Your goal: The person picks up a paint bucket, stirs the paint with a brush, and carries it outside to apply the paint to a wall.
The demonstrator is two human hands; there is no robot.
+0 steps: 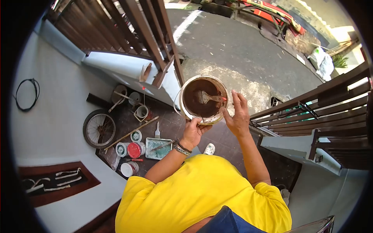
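Observation:
A round white bucket (223, 83) with brown paint inside is held out in front of my chest. My left hand (193, 135) grips its near side, with the thumb up at the rim and the fingers under the wall. Inside the bucket lies a paintbrush (211, 98), its bristles in the middle and its red-tipped handle toward the right rim. Beside that rim is my right hand (237, 116), fingers raised and spread, the thumb tip right at the bucket's edge. The bucket's wire handle (176, 103) hangs on the left.
On the tiled floor at left stand paint cans (136, 150), a paint tray (159, 147), a wheel (99, 129) and a long stick (132, 133). Brown slatted gates flank the opening, left (120, 31) and right (330, 116). Beyond lies a paved road (229, 42).

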